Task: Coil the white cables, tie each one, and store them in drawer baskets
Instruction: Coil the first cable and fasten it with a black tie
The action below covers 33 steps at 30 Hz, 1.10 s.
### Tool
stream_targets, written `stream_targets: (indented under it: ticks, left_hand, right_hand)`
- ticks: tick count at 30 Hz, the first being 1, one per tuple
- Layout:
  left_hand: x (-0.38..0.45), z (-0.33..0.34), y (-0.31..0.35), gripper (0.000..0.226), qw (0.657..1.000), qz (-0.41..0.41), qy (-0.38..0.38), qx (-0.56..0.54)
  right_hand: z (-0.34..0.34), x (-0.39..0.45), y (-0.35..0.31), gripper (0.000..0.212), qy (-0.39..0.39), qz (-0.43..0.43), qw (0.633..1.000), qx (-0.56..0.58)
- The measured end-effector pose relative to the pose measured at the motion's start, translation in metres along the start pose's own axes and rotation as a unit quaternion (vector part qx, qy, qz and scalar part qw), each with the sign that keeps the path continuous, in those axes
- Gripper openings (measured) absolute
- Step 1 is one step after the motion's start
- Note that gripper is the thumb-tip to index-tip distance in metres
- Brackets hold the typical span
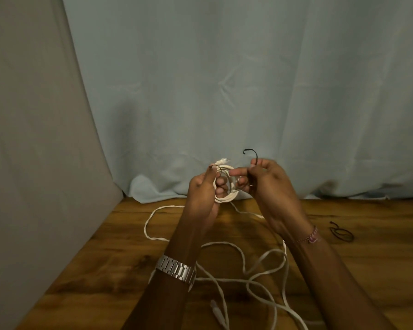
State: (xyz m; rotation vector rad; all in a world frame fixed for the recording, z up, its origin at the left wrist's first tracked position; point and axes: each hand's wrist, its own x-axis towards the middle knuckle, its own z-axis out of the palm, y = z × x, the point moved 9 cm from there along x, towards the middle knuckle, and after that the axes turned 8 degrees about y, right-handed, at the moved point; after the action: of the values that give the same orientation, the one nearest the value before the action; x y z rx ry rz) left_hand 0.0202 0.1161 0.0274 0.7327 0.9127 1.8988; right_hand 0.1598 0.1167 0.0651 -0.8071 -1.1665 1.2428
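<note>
While the coiled white cable is held up above the tabletop, a thin black tie is being passed around it. The coil is gripped in the left hand, fingers curled through its loops. One end of the tie is pinched by the right hand, thumb against fingers; the other end is seen curving over the coil near the left thumb. The tying step is judged to be in hand and not yet closed. The next move calls for the two tie ends to be crossed and twisted tight. A loose white cable is left sprawled on the tabletop, and a second black tie lies well apart to the right. No drawer baskets are seen.
</note>
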Motion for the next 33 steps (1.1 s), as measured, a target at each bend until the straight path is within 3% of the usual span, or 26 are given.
stream_targets:
  ticks: [5,8,10,12,15,18,22,24,28,33]
  left_hand:
    - [-0.001,-0.004,0.004,0.032,0.995,0.043,0.033,0.085]
    - [-0.004,-0.004,0.006,0.036,0.987,0.076,0.048,0.133]
    - [-0.007,-0.004,0.011,0.039,0.98,0.095,0.06,0.167]
    - [-0.01,-0.004,0.016,0.037,0.97,0.114,0.074,0.202]
    - [-0.015,0.0,0.024,0.036,0.953,0.15,0.078,0.253]
    - [-0.022,0.005,0.029,0.034,0.949,0.169,0.064,0.259]
    - [-0.027,0.015,0.035,0.033,0.951,0.196,0.024,0.238]
    - [-0.029,0.019,0.037,0.033,0.945,0.214,0.011,0.246]
    - [-0.035,0.024,0.042,0.032,0.943,0.234,-0.007,0.238]
    - [-0.037,0.024,0.048,0.04,0.945,0.243,-0.01,0.219]
  right_hand:
    - [-0.012,-0.001,-0.011,0.024,0.019,-0.096,0.964,-0.248]
    - [-0.019,-0.015,-0.034,0.055,0.141,-0.261,0.866,-0.403]
    - [-0.013,-0.039,-0.058,0.048,0.2,-0.385,0.798,-0.418]
    - [-0.003,-0.05,-0.066,0.027,0.187,-0.438,0.775,-0.416]
    - [0.014,-0.044,-0.049,0.022,0.084,-0.39,0.815,-0.421]
    - [0.019,-0.034,-0.035,0.026,0.033,-0.342,0.848,-0.404]
    - [0.006,-0.02,-0.032,0.011,-0.004,-0.252,0.938,-0.236]
    - [0.006,-0.019,-0.034,0.006,-0.031,-0.22,0.962,-0.162]
    - [0.006,-0.024,-0.038,0.007,-0.019,-0.254,0.951,-0.177]
    - [-0.007,-0.035,-0.057,0.01,0.097,-0.317,0.926,-0.18]
